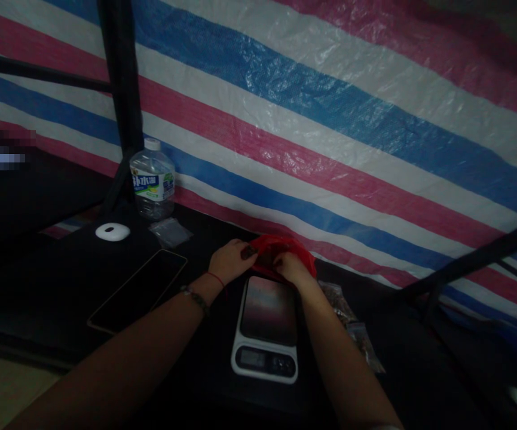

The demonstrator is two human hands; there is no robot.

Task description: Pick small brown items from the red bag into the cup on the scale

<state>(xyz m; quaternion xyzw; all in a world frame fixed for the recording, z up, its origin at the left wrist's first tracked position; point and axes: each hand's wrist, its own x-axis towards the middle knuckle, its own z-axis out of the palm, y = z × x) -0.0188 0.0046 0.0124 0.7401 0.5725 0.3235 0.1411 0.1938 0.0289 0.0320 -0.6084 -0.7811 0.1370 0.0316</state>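
A red plastic bag (306, 255) lies open beyond the kitchen scale, against the striped sheet. My left hand (230, 261) is at its left edge, fingers closed round a small dark brown thing that is too dim to name. At the bag's mouth, my right hand (293, 267) has its fingers bent together over the dark contents; what they pinch is hidden. Between my forearms sits the white kitchen scale (268, 310), its dark plate bare and its display facing me. Beside my right forearm lie two small zip bags, one farther off (337, 303) and a nearer zip bag (366, 347), with brownish contents.
Left of my arm lies a dark phone (139, 291). Behind it are clear zip bags (171, 232), a white oval object (112, 232) and a clear bottle (153, 188). A striped plastic sheet (285, 149) rises behind, with dark frame bars (121, 77) at the sides.
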